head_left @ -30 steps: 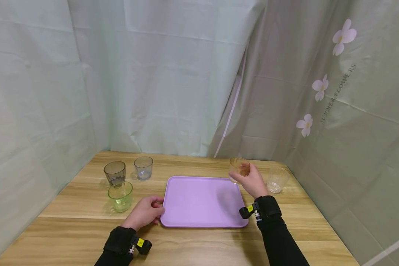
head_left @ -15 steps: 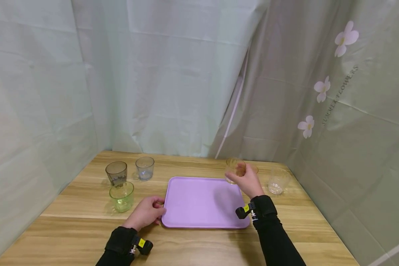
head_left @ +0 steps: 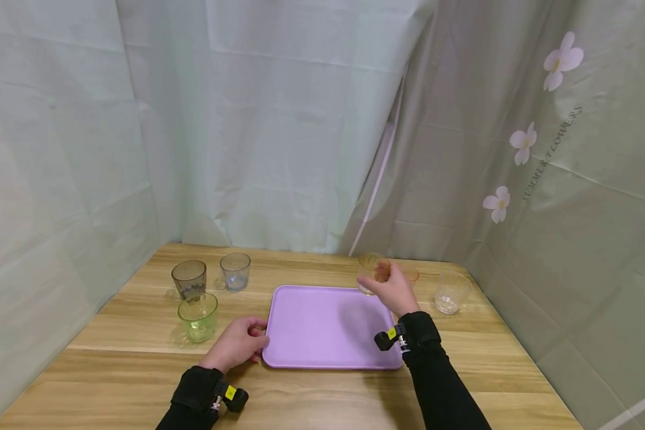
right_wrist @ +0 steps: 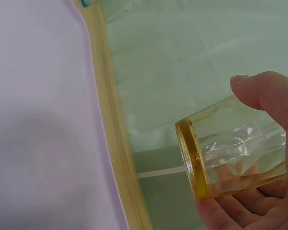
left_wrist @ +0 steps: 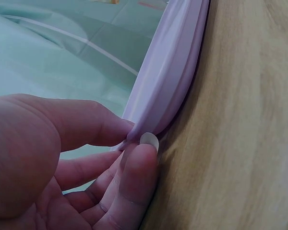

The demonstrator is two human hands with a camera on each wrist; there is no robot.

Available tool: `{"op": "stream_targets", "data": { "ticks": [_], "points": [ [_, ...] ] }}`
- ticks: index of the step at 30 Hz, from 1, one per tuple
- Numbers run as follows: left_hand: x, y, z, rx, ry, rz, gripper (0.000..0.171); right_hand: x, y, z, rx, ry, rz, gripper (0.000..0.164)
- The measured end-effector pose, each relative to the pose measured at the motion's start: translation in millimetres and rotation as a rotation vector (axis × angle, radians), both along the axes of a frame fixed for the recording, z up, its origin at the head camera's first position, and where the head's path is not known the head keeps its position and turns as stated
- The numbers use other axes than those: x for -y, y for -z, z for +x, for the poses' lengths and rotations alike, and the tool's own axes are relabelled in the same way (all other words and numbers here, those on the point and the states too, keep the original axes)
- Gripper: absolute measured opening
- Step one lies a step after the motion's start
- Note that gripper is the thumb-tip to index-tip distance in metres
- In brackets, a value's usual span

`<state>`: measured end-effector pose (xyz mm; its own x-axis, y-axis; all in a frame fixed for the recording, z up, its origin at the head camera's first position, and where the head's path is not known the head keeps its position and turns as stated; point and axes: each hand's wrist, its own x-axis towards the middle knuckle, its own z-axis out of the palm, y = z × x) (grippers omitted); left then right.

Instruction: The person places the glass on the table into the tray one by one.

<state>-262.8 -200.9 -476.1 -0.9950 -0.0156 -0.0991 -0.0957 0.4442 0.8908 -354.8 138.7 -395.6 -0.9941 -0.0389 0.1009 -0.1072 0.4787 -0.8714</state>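
Above the far right corner of a lilac tray (head_left: 312, 328), my right hand (head_left: 398, 292) holds a yellow-tinted glass tumbler (head_left: 366, 275) between thumb and fingers. In the right wrist view the tumbler's thick amber base (right_wrist: 197, 163) faces the tray, apart from its surface. My left hand (head_left: 235, 345) is at the tray's left side. Seen from the left wrist, the thumb (left_wrist: 96, 122) lies on the rim and a fingertip (left_wrist: 141, 167) meets its underside, pinching the tray edge. The tray lies on the wooden table.
Left of the tray stand a grey-brown glass (head_left: 188, 275), a pale blue glass (head_left: 235, 275) and a green glass (head_left: 199, 325). On the right are a clear glass (head_left: 448, 298) and an orange-rimmed glass (head_left: 411, 273), partly hidden by the right hand. Curtains (head_left: 279, 149) hang behind the table.
My right hand has carried the yellow tumbler a little to the left, over the tray's far right corner, uncovering part of the orange-rimmed glass. The left hand keeps its grip on the tray edge.
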Motion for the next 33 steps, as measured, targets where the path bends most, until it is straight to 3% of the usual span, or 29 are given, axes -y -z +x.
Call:
{"op": "stream_targets", "data": {
  "ticks": [33],
  "points": [
    [0, -1.8, 2.3, -0.009, 0.005, 0.016, 0.04, 42, 11.6, -9.5, 0.006, -0.058, -0.044, 0.081]
  ]
}}
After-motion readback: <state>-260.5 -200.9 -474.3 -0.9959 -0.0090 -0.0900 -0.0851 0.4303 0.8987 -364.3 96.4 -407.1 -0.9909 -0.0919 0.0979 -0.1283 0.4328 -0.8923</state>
